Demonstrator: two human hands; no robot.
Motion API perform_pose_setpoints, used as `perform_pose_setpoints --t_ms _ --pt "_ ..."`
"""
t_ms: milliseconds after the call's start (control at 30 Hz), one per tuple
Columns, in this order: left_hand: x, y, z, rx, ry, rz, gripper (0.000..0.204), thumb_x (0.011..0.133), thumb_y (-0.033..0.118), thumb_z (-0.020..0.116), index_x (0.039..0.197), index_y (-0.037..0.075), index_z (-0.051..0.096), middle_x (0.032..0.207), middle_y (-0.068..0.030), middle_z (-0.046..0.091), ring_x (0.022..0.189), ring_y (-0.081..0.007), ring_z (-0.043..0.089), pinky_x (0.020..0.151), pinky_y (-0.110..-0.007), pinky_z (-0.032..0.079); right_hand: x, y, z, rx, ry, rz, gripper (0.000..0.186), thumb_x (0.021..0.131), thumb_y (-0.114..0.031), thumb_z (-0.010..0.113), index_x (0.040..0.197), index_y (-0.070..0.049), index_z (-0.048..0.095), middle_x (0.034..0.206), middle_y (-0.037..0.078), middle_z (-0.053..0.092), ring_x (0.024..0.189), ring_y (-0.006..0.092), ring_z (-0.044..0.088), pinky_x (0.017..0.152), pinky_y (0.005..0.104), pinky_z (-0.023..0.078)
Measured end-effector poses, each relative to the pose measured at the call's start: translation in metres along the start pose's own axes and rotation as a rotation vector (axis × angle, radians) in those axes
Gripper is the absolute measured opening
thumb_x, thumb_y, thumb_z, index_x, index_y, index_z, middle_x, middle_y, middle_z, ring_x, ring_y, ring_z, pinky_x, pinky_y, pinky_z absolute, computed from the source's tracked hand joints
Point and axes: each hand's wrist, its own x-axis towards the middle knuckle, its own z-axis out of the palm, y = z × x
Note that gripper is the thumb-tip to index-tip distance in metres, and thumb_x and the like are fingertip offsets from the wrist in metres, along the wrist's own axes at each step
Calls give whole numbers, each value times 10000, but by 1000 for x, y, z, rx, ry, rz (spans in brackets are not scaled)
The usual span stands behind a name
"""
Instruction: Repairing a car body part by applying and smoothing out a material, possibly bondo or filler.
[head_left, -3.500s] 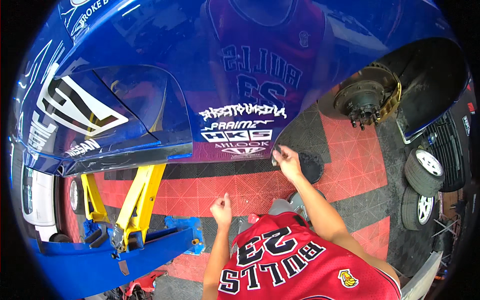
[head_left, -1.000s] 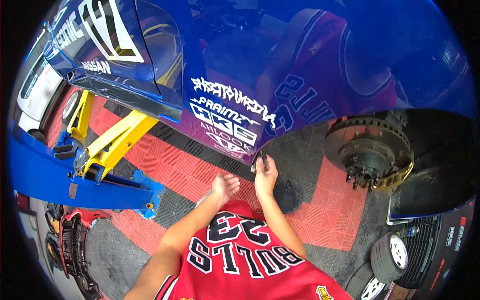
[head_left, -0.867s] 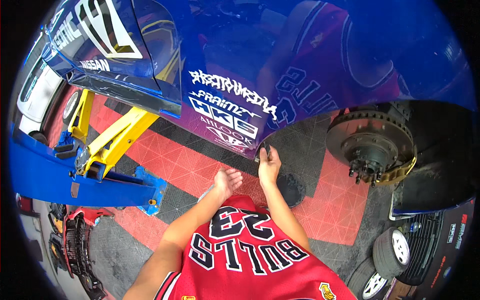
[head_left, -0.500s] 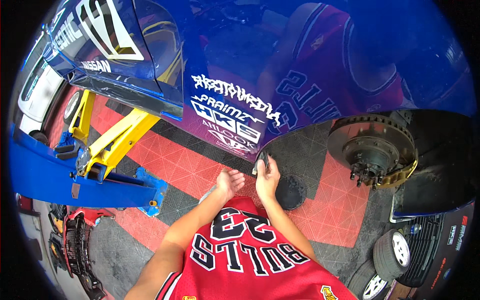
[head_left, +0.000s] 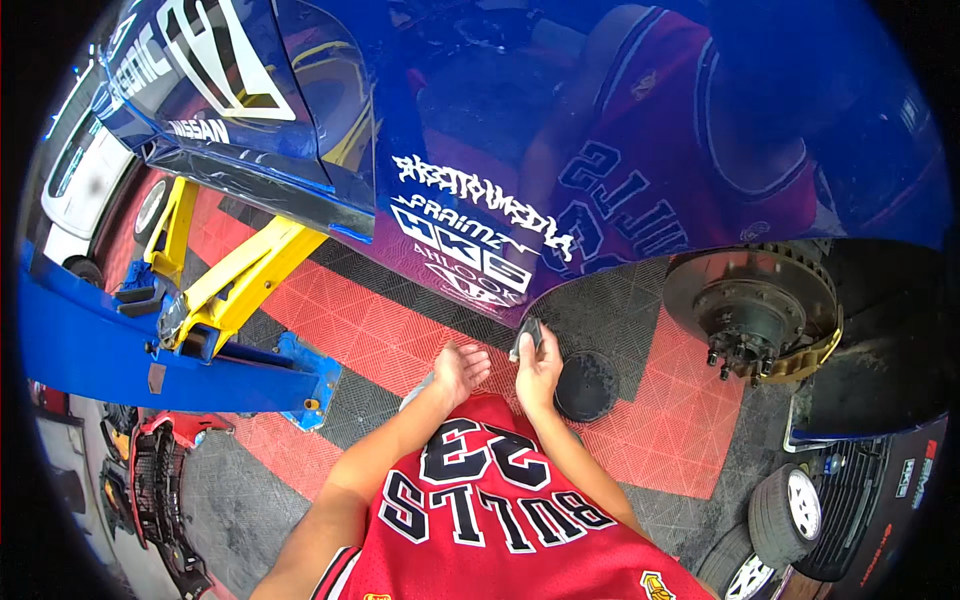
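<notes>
My right hand (head_left: 540,374) grips a small dark block (head_left: 526,339) with a paler edge, thumb and fingers closed round it; its exact kind is unclear. The block is right by the lower corner of a glossy blue-purple car panel (head_left: 460,240) with white stickers; whether they touch, I cannot tell. Left of it, my left hand (head_left: 462,370) is open, palm turned up, fingers stretched and holding nothing. Something pale (head_left: 416,390) shows partly behind my left wrist.
A bare brake disc (head_left: 752,305) hangs in the wheel opening at right. At left stands a blue lift post (head_left: 180,375) with yellow arms (head_left: 245,290). A round black pad (head_left: 587,387) lies under the car. Two loose wheels (head_left: 785,512) rest at lower right.
My view has shifted slightly, so the car appears a little further right and lower. The block in my right hand has turned somewhat. My left hand stays open in nearly the same place.
</notes>
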Motion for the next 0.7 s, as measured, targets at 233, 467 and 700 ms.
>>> perform_pose_setpoints --t_ms 233,467,700 --pt "-13 -14 -4 51 28 -49 416 958 404 259 965 61 494 883 -100 587 803 -247 559 766 -408 467 -10 -8 0 -49 19 -13 311 940 -197 564 1156 26 552 782 11 571 626 80 524 566 230 440" --pt "-8 -13 6 77 -14 -71 477 970 457 240 943 62 507 895 -98 588 807 -244 554 789 -413 459 3 8 1 18 -8 -5 298 940 -147 564 1174 31 518 813 21 573 642 80 526 585 223 447" --pt "-11 -19 7 106 -23 -65 470 968 464 244 984 66 495 939 -96 582 846 -237 547 802 -400 457 4 -3 0 -60 6 2 274 927 -178 577 1118 12 532 751 36 571 628 91 537 563 247 447"
